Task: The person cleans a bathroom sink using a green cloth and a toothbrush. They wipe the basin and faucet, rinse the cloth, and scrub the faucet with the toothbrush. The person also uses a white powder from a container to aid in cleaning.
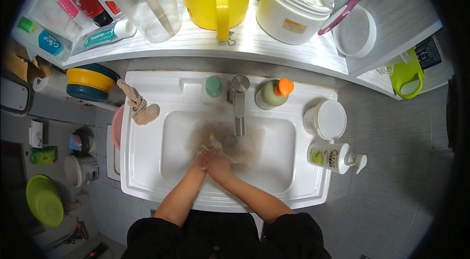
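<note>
My left hand [201,160] and my right hand [217,162] are pressed together over the middle of the white sink [139,161]. Around their closed fingers is something pale and wet, or suds; I cannot make out which. Brownish, murky water [254,142] lies in the basin just beyond them. The metal faucet [239,112] reaches over that water, its spout a little to the right of my hands. On the sink's left ledge rests a crumpled beige cloth, seemingly a sock [142,110], apart from both hands.
A green soap bar [213,86] and a green pump bottle [270,96] flank the faucet. At right stand a white tub [329,119] and a white pump bottle [327,156]. Above, a white shelf [196,48] carries a yellow jug [208,7], an open powder tub [289,16] and tubes.
</note>
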`<state>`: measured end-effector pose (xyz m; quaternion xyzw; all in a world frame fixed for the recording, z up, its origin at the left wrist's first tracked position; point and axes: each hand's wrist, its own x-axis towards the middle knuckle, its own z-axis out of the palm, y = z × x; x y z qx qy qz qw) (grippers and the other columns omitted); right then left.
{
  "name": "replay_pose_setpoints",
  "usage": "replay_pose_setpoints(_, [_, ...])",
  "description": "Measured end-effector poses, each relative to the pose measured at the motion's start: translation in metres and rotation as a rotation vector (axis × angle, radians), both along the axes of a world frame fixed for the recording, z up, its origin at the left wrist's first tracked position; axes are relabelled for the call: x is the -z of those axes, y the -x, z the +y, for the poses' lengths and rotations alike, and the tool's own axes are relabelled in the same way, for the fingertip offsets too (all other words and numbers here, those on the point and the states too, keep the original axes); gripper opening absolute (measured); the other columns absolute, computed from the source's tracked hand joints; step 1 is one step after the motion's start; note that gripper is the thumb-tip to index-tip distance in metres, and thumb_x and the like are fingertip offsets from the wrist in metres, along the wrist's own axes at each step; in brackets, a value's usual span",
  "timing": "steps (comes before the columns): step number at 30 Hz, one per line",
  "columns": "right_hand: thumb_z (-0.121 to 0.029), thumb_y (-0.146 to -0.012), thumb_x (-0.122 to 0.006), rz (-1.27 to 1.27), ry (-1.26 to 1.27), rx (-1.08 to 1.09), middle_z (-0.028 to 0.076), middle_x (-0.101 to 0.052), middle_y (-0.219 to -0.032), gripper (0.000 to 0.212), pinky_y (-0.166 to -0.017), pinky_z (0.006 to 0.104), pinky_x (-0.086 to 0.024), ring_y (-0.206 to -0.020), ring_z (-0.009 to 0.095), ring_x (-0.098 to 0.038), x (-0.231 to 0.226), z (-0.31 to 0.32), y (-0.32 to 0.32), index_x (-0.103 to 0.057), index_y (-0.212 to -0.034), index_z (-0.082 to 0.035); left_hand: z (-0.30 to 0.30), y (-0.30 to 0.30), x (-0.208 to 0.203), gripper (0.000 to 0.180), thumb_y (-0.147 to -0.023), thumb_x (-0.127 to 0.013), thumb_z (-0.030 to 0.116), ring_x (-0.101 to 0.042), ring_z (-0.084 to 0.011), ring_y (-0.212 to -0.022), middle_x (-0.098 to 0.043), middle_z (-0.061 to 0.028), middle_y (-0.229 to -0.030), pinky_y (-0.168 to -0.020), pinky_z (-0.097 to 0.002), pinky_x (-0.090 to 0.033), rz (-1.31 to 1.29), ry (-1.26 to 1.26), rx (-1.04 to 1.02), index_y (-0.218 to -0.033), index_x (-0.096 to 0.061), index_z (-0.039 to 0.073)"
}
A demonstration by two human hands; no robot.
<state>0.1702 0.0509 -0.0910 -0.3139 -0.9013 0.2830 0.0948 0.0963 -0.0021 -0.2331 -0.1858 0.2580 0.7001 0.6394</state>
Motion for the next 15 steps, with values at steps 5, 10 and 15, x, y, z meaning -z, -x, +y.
replay_pose_setpoints(5, [-0.020,-0.077,-0.057,-0.039,-0.073,0.059,0.009,-0.058,-0.096,0.022,-0.068,0.0397,-0.048,-0.088,0.027,-0.057,0.098,0.048,-0.044,-0.057,-0.095,-0.008,0.032,0.002,-0.070,0.019,-0.082,-0.061,0.022,-0.058,-0.0178,-0.083,-0.058,-0.0060,-0.088,-0.064,-0.0312,-0.052,0.160,0.279,0.356,-0.091,-0.053,0.007])
replay_pose_setpoints(10, [-0.032,-0.075,-0.063,-0.328,-0.543,0.369,0.009,-0.055,-0.111,0.041,-0.091,0.0562,-0.035,-0.095,0.030,-0.056,0.051,0.058,-0.061,-0.054,-0.108,-0.009,-0.002,0.054,-0.048,0.037,-0.074,-0.066,0.021,-0.058,-0.0277,-0.089,-0.058,-0.0150,-0.097,-0.077,-0.0394,-0.047,1.355,0.752,0.581,-0.102,-0.051,0.001])
replay_pose_setpoints(15, [-0.026,-0.073,-0.062,-0.737,-0.105,-0.035,0.016,-0.049,-0.122,0.062,-0.094,0.0603,-0.027,-0.112,0.031,-0.047,0.113,0.045,-0.074,-0.040,-0.125,-0.001,-0.011,0.057,-0.046,0.050,-0.069,-0.069,0.021,-0.054,-0.0331,-0.097,-0.054,-0.0191,-0.105,-0.084,-0.0395,-0.044,1.675,0.605,0.660,-0.110,-0.047,0.003])
